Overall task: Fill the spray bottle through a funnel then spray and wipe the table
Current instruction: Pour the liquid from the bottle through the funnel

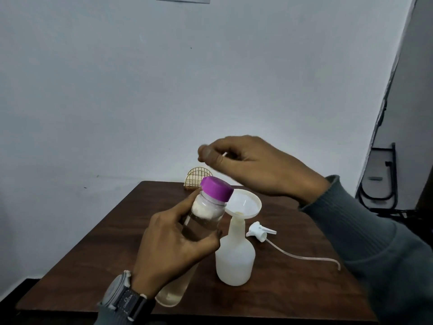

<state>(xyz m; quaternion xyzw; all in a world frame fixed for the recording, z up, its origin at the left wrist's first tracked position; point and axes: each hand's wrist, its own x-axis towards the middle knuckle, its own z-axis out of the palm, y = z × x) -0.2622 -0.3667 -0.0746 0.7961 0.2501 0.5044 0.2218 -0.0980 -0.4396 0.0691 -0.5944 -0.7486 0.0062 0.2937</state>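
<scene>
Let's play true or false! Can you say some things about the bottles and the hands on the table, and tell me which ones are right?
1. The funnel sits in the spray bottle. True.
2. The cap is green. False: it is purple.
3. The sprayer is screwed onto the spray bottle. False: it lies on the table beside it.
4. The left hand holds the clear bottle. True.

Table (93, 242) with spray bottle (235, 259), sprayer (259, 231), rack (195, 178)
</scene>
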